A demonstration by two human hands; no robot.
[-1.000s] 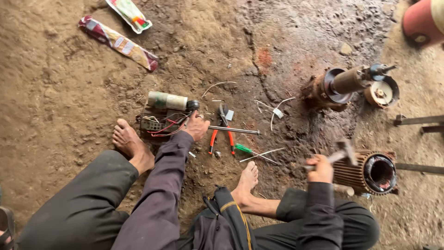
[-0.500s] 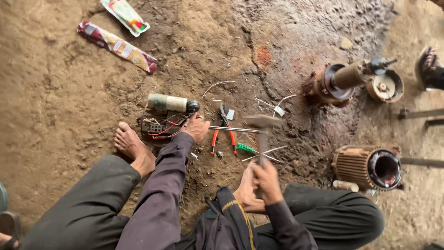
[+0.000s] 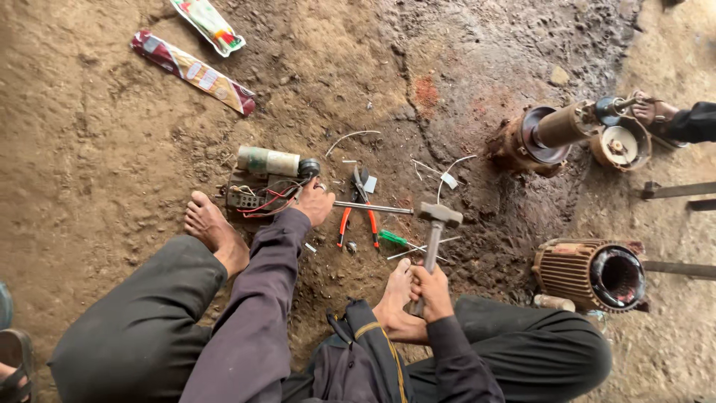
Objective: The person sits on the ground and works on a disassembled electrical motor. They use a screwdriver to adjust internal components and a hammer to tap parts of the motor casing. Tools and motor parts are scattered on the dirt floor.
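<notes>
I sit on a dirt floor. My left hand (image 3: 315,201) is closed around the near end of a thin metal rod (image 3: 373,208) that lies flat and points right. My right hand (image 3: 431,287) grips the wooden handle of a hammer, beside my right foot (image 3: 395,295). The hammer head (image 3: 438,215) sits at the far tip of the rod. Orange-handled pliers (image 3: 356,220) and a green-handled screwdriver (image 3: 394,239) lie between my hands.
A cylindrical capacitor (image 3: 268,160) and a wired terminal block (image 3: 250,200) lie by my left hand. A ribbed motor housing (image 3: 593,272) rests at right, a rusty rotor with shaft (image 3: 552,133) above it. Another person's foot (image 3: 656,112) is at the top right. Wrappers (image 3: 192,71) lie at the top left.
My right hand has brought the hammer from beside the motor housing leftward to the middle; its head now meets the rod's tip. My left hand has stayed put.
</notes>
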